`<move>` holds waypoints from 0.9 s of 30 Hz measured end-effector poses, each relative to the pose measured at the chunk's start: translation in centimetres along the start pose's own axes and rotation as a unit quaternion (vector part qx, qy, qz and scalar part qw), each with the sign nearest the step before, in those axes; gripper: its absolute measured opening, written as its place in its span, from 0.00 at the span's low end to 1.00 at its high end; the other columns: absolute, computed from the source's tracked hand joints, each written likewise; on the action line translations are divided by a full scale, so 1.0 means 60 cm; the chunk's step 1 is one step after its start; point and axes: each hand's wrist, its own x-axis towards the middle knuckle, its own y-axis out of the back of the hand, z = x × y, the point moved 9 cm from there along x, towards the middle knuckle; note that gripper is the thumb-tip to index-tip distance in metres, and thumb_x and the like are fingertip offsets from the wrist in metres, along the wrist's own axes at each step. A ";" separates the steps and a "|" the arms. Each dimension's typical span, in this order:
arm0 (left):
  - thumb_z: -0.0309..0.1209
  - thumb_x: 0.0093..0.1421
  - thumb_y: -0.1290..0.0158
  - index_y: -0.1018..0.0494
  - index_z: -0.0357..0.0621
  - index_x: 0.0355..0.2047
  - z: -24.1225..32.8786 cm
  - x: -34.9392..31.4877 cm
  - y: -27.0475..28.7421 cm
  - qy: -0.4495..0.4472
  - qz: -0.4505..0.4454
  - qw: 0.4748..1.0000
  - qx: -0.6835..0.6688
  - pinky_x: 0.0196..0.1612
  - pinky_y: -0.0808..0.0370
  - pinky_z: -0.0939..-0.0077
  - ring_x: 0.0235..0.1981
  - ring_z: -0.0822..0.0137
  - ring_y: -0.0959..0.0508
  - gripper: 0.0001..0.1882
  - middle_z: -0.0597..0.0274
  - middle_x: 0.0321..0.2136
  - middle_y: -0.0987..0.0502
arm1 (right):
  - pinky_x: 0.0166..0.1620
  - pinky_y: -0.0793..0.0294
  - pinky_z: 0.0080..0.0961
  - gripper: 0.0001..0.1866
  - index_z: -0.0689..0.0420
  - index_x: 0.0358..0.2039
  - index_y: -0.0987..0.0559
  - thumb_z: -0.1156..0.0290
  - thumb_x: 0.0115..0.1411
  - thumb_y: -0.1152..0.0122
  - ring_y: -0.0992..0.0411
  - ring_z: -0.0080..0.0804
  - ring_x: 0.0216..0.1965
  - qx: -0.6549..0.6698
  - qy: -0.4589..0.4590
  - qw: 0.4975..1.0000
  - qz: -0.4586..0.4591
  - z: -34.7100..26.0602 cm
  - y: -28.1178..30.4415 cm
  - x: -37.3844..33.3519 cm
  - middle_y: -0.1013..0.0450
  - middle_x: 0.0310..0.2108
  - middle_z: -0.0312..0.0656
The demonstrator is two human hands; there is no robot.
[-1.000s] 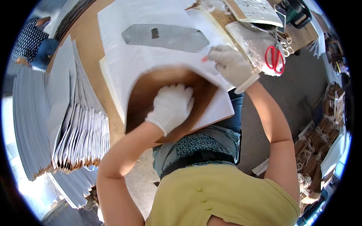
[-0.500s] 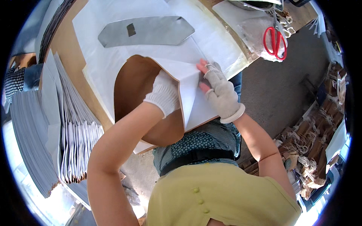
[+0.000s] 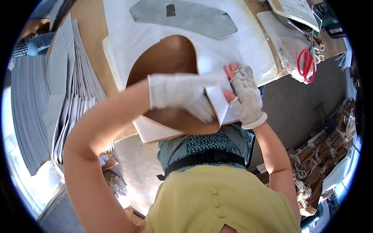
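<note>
Left hand (image 3: 184, 93) at paper bag (image 3: 165, 58)

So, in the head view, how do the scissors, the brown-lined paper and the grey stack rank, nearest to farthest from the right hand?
From the right hand:
1. Brown-lined paper: immediately to its left.
2. Red-handled scissors: to its right, slightly farther up the picture.
3. Grey stack: far left.

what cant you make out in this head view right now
All in the head view:
- Left hand: blurred, so its exact grip is unclear.
- Brown-lined paper: part of its inside lies behind that hand.
- Right hand: its palm is hidden by its own back.
- Grey plate: top edge cut off by the picture.
- Another person: mostly cut off by the dark rim.
</note>
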 end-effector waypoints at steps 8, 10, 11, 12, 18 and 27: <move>0.48 0.67 0.46 0.19 0.38 0.40 -0.184 -0.029 -0.029 0.414 -0.036 0.751 -0.513 0.39 0.21 0.68 0.33 0.66 0.18 0.23 0.57 0.33 0.19 | 0.76 0.53 0.50 0.37 0.49 0.70 0.32 0.49 0.63 0.40 0.45 0.51 0.74 -0.079 -0.024 0.996 -0.046 -0.007 -0.023 -0.005 0.40 0.72 0.49; 0.47 0.66 0.47 0.20 0.40 0.38 -0.192 -0.022 -0.030 0.422 -0.032 0.807 -0.411 0.38 0.22 0.63 0.32 0.61 0.18 0.20 0.54 0.31 0.19 | 0.76 0.53 0.51 0.38 0.48 0.70 0.32 0.49 0.62 0.39 0.47 0.51 0.74 -0.106 -0.020 0.993 -0.056 -0.011 -0.027 -0.005 0.41 0.73 0.48; 0.46 0.66 0.47 0.20 0.41 0.37 -0.193 -0.020 -0.030 0.423 -0.032 0.832 -0.358 0.37 0.22 0.61 0.31 0.59 0.19 0.19 0.53 0.29 0.19 | 0.76 0.54 0.51 0.38 0.47 0.70 0.32 0.49 0.61 0.38 0.47 0.51 0.74 -0.117 -0.021 0.991 -0.060 -0.013 -0.030 -0.005 0.42 0.73 0.47; 0.45 0.65 0.47 0.20 0.41 0.37 -0.197 -0.015 -0.038 0.402 -0.020 0.863 -0.306 0.38 0.22 0.59 0.31 0.57 0.18 0.19 0.51 0.29 0.19 | 0.76 0.54 0.51 0.39 0.46 0.70 0.32 0.49 0.60 0.37 0.48 0.51 0.75 -0.129 -0.022 0.989 -0.064 -0.015 -0.033 -0.006 0.43 0.74 0.47; 0.42 0.65 0.51 0.21 0.40 0.38 -0.185 0.003 -0.045 0.345 -0.036 0.928 -0.135 0.42 0.22 0.51 0.37 0.44 0.19 0.17 0.44 0.35 0.19 | 0.76 0.54 0.50 0.37 0.42 0.68 0.29 0.52 0.57 0.34 0.49 0.47 0.76 -0.073 0.151 0.975 -0.143 -0.115 -0.090 -0.088 0.44 0.74 0.44; 0.36 0.69 0.52 0.20 0.46 0.50 -0.132 -0.155 0.144 0.377 0.339 0.804 -0.312 0.46 0.22 0.56 0.40 0.48 0.17 0.16 0.48 0.41 0.17 | 0.75 0.49 0.48 0.39 0.60 0.65 0.29 0.52 0.57 0.35 0.42 0.53 0.71 -0.136 0.068 0.988 -0.021 -0.053 -0.055 0.054 0.37 0.69 0.53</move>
